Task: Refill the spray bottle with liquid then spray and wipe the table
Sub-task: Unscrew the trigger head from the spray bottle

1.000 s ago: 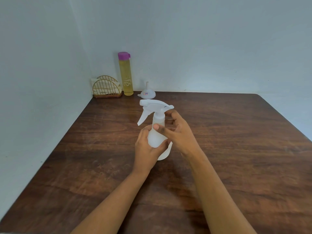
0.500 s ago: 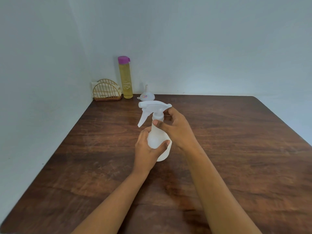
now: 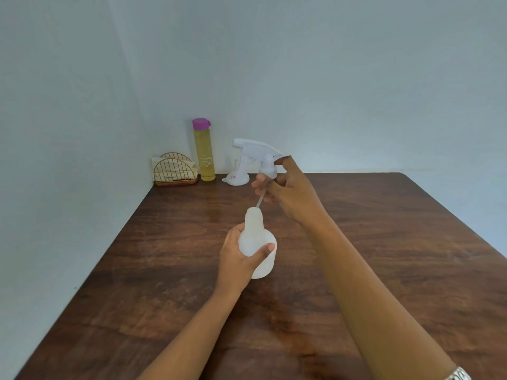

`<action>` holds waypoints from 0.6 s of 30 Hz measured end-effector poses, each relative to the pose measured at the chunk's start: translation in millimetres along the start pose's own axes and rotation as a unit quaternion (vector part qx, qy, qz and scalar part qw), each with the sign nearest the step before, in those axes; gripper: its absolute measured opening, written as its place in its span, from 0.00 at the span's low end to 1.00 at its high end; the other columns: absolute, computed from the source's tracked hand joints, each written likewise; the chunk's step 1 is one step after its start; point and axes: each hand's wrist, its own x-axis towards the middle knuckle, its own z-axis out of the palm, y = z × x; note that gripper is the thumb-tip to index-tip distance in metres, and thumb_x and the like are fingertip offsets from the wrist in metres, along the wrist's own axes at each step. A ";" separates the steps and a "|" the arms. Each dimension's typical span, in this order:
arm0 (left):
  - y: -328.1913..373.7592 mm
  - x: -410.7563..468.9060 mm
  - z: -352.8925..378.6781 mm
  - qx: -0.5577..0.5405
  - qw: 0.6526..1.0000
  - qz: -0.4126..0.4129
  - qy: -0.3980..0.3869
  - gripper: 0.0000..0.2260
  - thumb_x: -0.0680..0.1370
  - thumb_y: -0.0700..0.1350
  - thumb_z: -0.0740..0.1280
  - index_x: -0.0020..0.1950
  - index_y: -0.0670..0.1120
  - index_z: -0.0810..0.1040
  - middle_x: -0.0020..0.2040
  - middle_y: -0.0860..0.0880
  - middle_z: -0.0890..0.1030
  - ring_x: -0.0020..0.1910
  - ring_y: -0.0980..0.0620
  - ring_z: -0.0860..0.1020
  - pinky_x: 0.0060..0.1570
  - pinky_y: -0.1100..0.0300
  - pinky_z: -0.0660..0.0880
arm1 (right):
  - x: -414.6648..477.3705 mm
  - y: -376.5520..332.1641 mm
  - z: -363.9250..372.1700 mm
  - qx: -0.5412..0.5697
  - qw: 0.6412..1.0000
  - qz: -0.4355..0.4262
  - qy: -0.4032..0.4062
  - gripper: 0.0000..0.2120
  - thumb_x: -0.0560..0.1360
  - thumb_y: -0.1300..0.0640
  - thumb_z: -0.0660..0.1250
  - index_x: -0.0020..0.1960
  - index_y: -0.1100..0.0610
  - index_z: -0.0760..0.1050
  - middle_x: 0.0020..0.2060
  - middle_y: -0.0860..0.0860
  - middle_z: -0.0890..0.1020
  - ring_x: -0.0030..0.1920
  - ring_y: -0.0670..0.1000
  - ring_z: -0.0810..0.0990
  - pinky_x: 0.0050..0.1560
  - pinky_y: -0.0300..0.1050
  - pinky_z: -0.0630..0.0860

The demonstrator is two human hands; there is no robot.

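A translucent white spray bottle (image 3: 256, 239) stands on the brown wooden table (image 3: 384, 256), near its middle. My left hand (image 3: 238, 256) is wrapped around its body. My right hand (image 3: 290, 193) holds the white trigger head (image 3: 253, 154) lifted above the bottle's open neck. The head's thin dip tube (image 3: 260, 198) slants down, its lower end still in the neck. A tall bottle of yellow liquid with a purple cap (image 3: 203, 152) stands at the back against the wall. A small white funnel (image 3: 236, 178) lies beside it.
A gold wire holder with pale cloths or napkins (image 3: 174, 171) sits in the back left corner. Walls close off the table's left and far sides. The table's right edge runs diagonally at the right.
My right hand has lifted the trigger head off the bottle, drawing the dip tube up out of the neck. My left hand kept hold of the bottle body.
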 end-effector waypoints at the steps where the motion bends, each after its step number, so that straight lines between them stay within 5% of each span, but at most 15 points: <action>1: 1.0 0.6 -1.0 0.002 1.000 -0.004 -0.005 0.30 0.68 0.57 0.75 0.66 0.52 0.68 0.59 0.55 0.72 0.57 0.55 0.72 0.50 0.60 0.73 | 1.8 -2.2 -0.3 0.023 1.000 -0.001 0.012 0.17 0.77 0.52 0.66 0.62 0.54 0.67 0.45 0.52 0.85 0.45 0.48 0.84 0.47 0.40 0.81; 8: 11.3 4.9 -12.1 -0.037 0.999 -0.010 -0.034 0.31 0.64 0.66 0.72 0.63 0.63 0.64 0.61 0.57 0.73 0.61 0.53 0.72 0.57 0.52 0.74 | 12.0 -14.4 -9.6 0.131 0.987 -0.010 0.092 0.14 0.77 0.53 0.66 0.59 0.54 0.67 0.44 0.54 0.84 0.46 0.50 0.84 0.48 0.44 0.81; 11: 32.6 10.9 -20.2 -0.091 0.996 0.014 -0.020 0.27 0.72 0.66 0.66 0.68 0.61 0.65 0.65 0.61 0.71 0.64 0.59 0.70 0.63 0.56 0.69 | 11.1 -11.0 -10.7 0.158 0.981 -0.007 0.114 0.13 0.77 0.54 0.66 0.58 0.54 0.68 0.43 0.52 0.84 0.45 0.49 0.84 0.46 0.41 0.80; 18: 64.2 34.7 -39.3 -0.013 0.998 0.056 -0.015 0.11 0.76 0.55 0.67 0.52 0.50 0.84 0.45 0.57 0.84 0.48 0.58 0.80 0.47 0.60 0.78 | 13.1 -10.9 -19.9 0.253 0.951 -0.018 0.180 0.08 0.78 0.54 0.65 0.54 0.51 0.68 0.43 0.51 0.83 0.44 0.48 0.84 0.50 0.44 0.80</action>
